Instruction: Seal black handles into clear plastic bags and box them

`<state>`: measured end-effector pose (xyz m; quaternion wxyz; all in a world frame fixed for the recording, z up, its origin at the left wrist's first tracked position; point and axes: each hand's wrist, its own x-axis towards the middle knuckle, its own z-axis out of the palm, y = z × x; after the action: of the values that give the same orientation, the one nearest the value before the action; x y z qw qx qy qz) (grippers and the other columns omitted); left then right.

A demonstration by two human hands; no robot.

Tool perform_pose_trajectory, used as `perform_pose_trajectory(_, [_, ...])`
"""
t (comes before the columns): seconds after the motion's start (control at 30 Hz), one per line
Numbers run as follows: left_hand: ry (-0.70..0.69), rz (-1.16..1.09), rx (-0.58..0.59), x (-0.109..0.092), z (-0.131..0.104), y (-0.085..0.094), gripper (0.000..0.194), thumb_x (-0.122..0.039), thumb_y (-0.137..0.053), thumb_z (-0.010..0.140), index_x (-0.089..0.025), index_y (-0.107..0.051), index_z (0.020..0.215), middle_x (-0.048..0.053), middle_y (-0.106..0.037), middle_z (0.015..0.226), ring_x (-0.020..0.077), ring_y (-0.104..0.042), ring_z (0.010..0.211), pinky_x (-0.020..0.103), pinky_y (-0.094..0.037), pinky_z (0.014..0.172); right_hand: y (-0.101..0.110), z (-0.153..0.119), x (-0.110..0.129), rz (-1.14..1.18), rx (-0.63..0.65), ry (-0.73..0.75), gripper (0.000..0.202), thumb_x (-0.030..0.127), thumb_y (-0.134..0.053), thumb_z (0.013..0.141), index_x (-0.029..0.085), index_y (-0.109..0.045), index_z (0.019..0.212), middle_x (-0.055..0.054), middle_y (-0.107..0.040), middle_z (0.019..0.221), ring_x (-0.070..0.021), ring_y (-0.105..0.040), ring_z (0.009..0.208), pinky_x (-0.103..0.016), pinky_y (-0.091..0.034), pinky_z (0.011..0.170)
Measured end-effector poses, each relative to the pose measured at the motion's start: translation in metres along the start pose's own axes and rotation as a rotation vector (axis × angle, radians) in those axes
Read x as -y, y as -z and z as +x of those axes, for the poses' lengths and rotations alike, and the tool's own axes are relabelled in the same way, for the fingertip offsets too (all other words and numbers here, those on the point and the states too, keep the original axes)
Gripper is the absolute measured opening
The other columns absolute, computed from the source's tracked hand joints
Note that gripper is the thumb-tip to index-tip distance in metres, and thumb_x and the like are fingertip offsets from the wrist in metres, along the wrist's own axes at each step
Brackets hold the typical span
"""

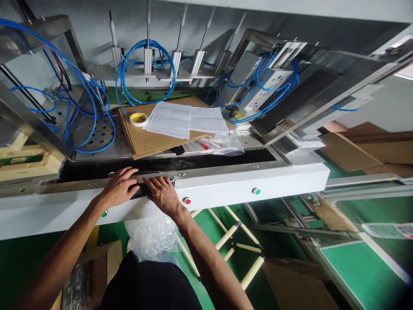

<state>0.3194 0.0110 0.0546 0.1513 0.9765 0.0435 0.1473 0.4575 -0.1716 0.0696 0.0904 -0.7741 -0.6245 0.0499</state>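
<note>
Resting palm-down over a dark, glossy item (139, 190) at the edge of a long white front rail (222, 185), the right hand (163, 194) lays its fingers close together; whether they clamp it, can't tell. Just beside, the left hand (119, 188) shows thumb and fingers apart, loosely bent, thumb at the item. Both bare forearms (206, 254) slant inward, either side of a black-clothed torso (148, 284).

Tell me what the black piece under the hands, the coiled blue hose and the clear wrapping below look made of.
Black piece: perhaps plastic, smooth and dark; mostly hidden, unsure.
Blue hose: likely smooth plastic, from its even, springy loops.
Clear wrapping: probably thin plastic film, shiny, transparent and crinkled.
</note>
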Motion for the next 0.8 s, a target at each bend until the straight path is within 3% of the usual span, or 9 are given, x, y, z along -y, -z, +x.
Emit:
perform_pose_trajectory(0.07, [-0.001, 0.027, -0.015, -0.002, -0.002, -0.003, 0.026, -0.029, -0.053, 0.102, -0.017, -0.075, 0.093, 0.016, -0.062, 0.148, 0.0342, -0.055, 0.138, 0.052, -0.047, 0.116, -0.001, 0.0, -0.002, 0.029, 0.012, -0.004, 0.069, 0.031, -0.072, 0.096, 0.014, -0.046, 0.157, -0.017, -0.072, 0.129, -0.0318, -0.059, 0.123, -0.046, -0.045, 0.105])
perform_pose_trajectory(0.13, [0.026, 0.051, -0.054, -0.005, -0.008, -0.006, 0.029, -0.034, -0.054, 0.103, -0.015, -0.072, 0.117, 0.017, -0.061, 0.148, 0.0341, -0.058, 0.133, 0.052, -0.047, 0.115, 0.001, -0.001, -0.004, 0.051, 0.017, -0.014, 0.066, 0.033, -0.075, 0.094, 0.013, -0.051, 0.152, -0.017, -0.072, 0.128, -0.0316, -0.06, 0.121, -0.046, -0.045, 0.105])
perform_pose_trajectory(0.23, [0.048, 0.079, -0.112, -0.01, -0.023, -0.009, 0.06, -0.046, -0.069, 0.095, -0.015, -0.055, 0.144, 0.018, -0.065, 0.139, 0.0356, -0.061, 0.125, 0.053, -0.049, 0.11, 0.002, -0.002, -0.006, 0.074, 0.024, 0.008, 0.054, 0.034, -0.074, 0.093, 0.015, -0.059, 0.142, -0.016, -0.07, 0.133, -0.0306, -0.06, 0.12, -0.047, -0.046, 0.106])
perform_pose_trajectory(0.3, [0.025, 0.091, -0.087, -0.013, -0.031, -0.008, 0.061, -0.043, -0.077, 0.088, -0.018, -0.056, 0.14, 0.016, -0.068, 0.132, 0.0352, -0.063, 0.12, 0.051, -0.051, 0.106, 0.001, -0.003, -0.007, 0.07, -0.01, 0.012, 0.054, 0.035, -0.074, 0.093, 0.015, -0.06, 0.142, -0.018, -0.065, 0.143, -0.0319, -0.057, 0.129, -0.049, -0.045, 0.109])
perform_pose_trajectory(0.37, [0.006, 0.108, -0.048, -0.014, -0.035, -0.007, 0.046, -0.032, -0.076, 0.087, -0.02, -0.06, 0.129, 0.014, -0.069, 0.126, 0.0336, -0.064, 0.116, 0.049, -0.053, 0.102, -0.002, -0.006, -0.008, 0.048, -0.075, 0.002, 0.061, 0.037, -0.075, 0.092, 0.015, -0.057, 0.146, -0.021, -0.055, 0.155, -0.0356, -0.046, 0.144, -0.054, -0.04, 0.117])
perform_pose_trajectory(0.47, [-0.021, 0.101, -0.04, -0.014, -0.032, -0.003, 0.03, -0.019, -0.067, 0.088, -0.021, -0.062, 0.118, 0.013, -0.071, 0.119, 0.0305, -0.067, 0.108, 0.045, -0.055, 0.097, -0.012, -0.02, -0.002, 0.039, -0.197, -0.031, 0.069, 0.04, -0.074, 0.093, 0.018, -0.051, 0.154, -0.02, -0.047, 0.163, -0.0384, -0.033, 0.155, -0.063, -0.027, 0.125])
perform_pose_trajectory(0.6, [-0.066, -0.003, -0.029, -0.01, -0.026, 0.005, 0.022, -0.02, -0.06, 0.09, -0.021, -0.063, 0.112, 0.01, -0.075, 0.108, 0.0286, -0.071, 0.101, 0.044, -0.056, 0.094, -0.033, -0.05, 0.031, 0.287, -0.496, -0.228, 0.045, 0.029, -0.058, 0.101, 0.023, -0.056, 0.146, -0.016, -0.067, 0.139, -0.0292, -0.057, 0.136, -0.052, -0.046, 0.113])
perform_pose_trajectory(0.73, [0.029, -0.121, 0.03, -0.008, -0.024, 0.008, 0.024, -0.028, -0.054, 0.096, -0.021, -0.066, 0.115, 0.01, -0.079, 0.107, 0.0283, -0.075, 0.101, 0.042, -0.057, 0.093, -0.047, -0.06, 0.068, 0.525, -0.849, -0.495, 0.028, 0.031, -0.054, 0.102, 0.021, -0.06, 0.128, -0.019, -0.063, 0.135, -0.0296, -0.059, 0.13, -0.051, -0.05, 0.109])
perform_pose_trajectory(0.8, [0.106, -0.183, 0.069, -0.008, -0.024, 0.008, 0.029, -0.034, -0.049, 0.099, -0.021, -0.066, 0.118, 0.011, -0.08, 0.11, 0.0283, -0.076, 0.101, 0.042, -0.058, 0.092, -0.05, -0.055, 0.076, 0.656, -0.881, -0.648, 0.023, 0.038, -0.055, 0.102, 0.021, -0.06, 0.116, -0.016, -0.067, 0.122, -0.0286, -0.064, 0.117, -0.05, -0.053, 0.104])
